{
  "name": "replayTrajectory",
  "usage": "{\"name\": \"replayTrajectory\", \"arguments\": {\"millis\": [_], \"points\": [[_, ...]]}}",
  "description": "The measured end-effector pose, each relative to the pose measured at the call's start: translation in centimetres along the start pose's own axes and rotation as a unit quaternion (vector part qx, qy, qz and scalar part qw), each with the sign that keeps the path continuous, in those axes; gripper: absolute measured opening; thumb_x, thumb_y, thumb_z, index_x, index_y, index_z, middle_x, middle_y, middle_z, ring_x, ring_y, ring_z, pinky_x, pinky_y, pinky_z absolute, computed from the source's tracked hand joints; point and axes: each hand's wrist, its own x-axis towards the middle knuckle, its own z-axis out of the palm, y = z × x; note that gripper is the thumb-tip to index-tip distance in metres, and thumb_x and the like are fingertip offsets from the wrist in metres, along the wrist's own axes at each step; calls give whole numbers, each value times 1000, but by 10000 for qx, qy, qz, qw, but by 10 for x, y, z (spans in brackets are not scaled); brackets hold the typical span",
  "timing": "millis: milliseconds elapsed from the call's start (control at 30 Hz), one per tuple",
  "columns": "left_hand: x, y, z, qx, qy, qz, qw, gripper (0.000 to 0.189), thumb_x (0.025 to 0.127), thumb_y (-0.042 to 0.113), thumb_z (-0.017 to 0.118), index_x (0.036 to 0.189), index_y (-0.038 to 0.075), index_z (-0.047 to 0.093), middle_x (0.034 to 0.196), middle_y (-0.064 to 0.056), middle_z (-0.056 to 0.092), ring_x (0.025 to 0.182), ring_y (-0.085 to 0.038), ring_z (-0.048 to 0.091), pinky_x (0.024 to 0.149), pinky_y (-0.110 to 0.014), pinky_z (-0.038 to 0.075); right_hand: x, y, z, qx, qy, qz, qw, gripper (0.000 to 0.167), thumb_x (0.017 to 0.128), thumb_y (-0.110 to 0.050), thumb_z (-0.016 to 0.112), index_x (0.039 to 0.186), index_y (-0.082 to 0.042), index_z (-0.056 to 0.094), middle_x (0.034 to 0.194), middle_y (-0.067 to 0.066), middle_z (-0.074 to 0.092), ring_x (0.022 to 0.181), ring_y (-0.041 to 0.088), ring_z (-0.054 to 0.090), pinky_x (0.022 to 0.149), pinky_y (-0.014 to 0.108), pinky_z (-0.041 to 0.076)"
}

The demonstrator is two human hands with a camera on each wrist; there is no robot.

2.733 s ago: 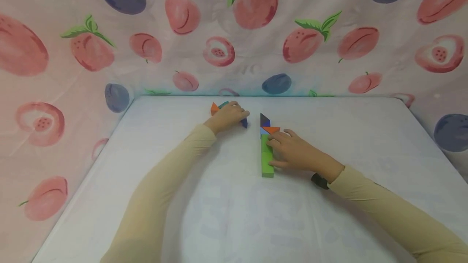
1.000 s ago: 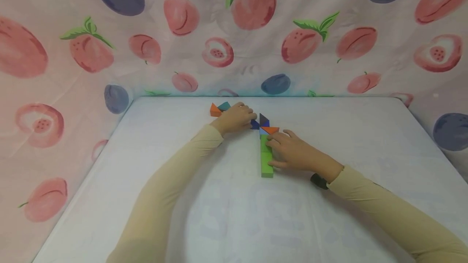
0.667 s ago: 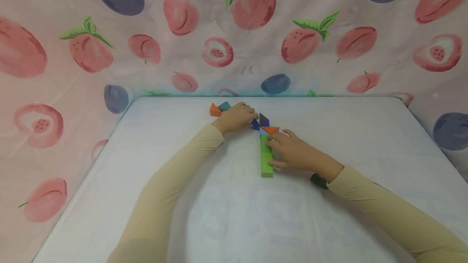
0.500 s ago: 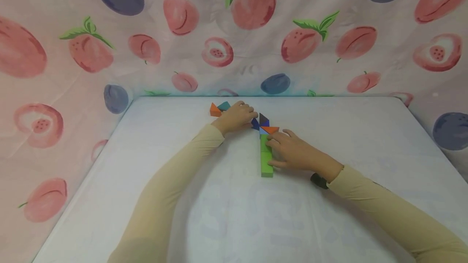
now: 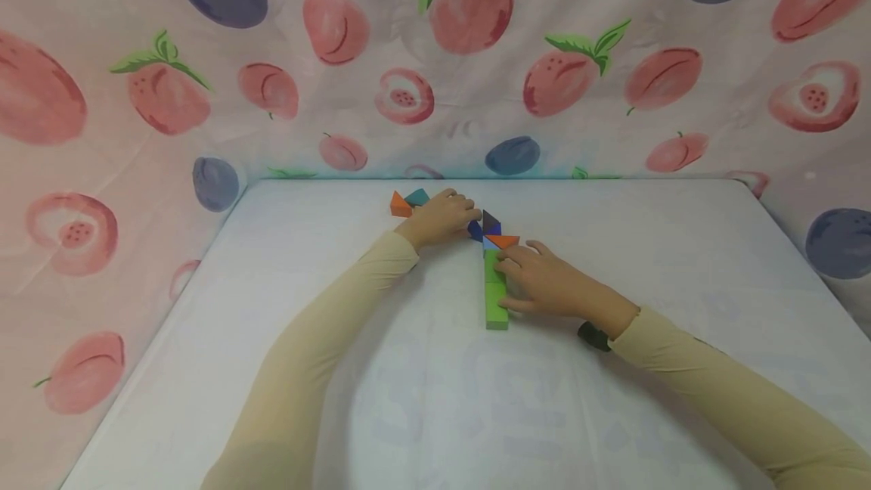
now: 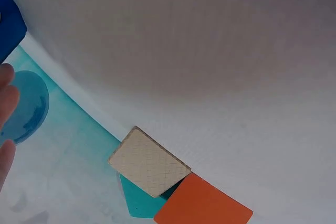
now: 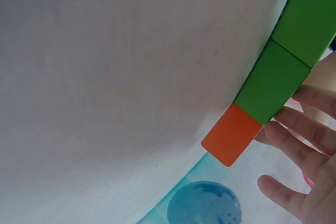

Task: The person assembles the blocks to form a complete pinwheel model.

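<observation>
My left hand (image 5: 441,218) pinches a dark blue block (image 5: 475,231) by the left side of a row of blocks; in the left wrist view this blue block (image 6: 9,24) sits at the left edge, above the fingertips. The row has two green blocks (image 5: 496,307) end to end at the near end, then a light blue block (image 5: 488,245), an orange triangular block (image 5: 505,240) sticking out rightward, and a blue slant-topped block (image 5: 492,224). My right hand (image 5: 547,282) rests spread fingers along the green blocks' right side. In the right wrist view its fingertips touch the nearer green block (image 7: 273,82).
Behind my left hand lie an orange triangular block (image 5: 400,206) and a teal block (image 5: 417,196). A beige block (image 6: 149,161) beside them shows in the left wrist view. A dark wrist device (image 5: 594,337) hangs under my right wrist. A fruit-print cloth (image 5: 449,97) rises behind the white table.
My left hand has moved right with the dark blue block, bringing it from near the orange and teal blocks to the row. The right hand has stayed at the green blocks.
</observation>
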Motion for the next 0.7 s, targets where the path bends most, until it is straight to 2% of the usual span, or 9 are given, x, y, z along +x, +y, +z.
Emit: {"name": "replayTrajectory", "arguments": {"millis": [167,300,500,600,700], "points": [[-2,-1,0,5,19,-14,10000,32,90,24,62,121,16,59,117,-4,65,110,-21,60,106,-38,38,0,0,0,-13,-11,9,10000,56,84,-48,63,118,-4,59,121,12,58,117,26,53,102,57,37],[-7,-7,-3,-9,-56,-231,9997,38,91,26,61,126,15,56,121,-6,63,115,-22,57,108,-41,36,0,0,0,0,-24,4,10000,55,84,-48,62,118,-4,59,121,11,58,117,25,52,102,56,37],[-23,-35,-5,-224,-206,-951,9950,41,90,27,61,127,12,55,124,-10,59,121,-28,52,110,-45,32,1,0,0,4,-17,-30,10000,55,85,-48,62,118,-4,59,122,11,58,118,25,51,102,56,37],[-33,-49,-3,-407,-77,-1318,9904,39,89,25,61,124,9,56,122,-12,60,120,-29,52,109,-46,32,-1,0,-1,0,39,-70,10000,54,85,-47,63,117,-3,59,121,12,58,118,25,52,102,56,37],[-44,-59,1,-364,97,-1489,9881,35,87,23,62,119,7,58,114,-11,61,114,-29,55,105,-45,35,-2,0,-1,-19,63,-94,9999,55,85,-47,62,118,-3,58,122,12,58,118,25,51,102,56,37]]}}
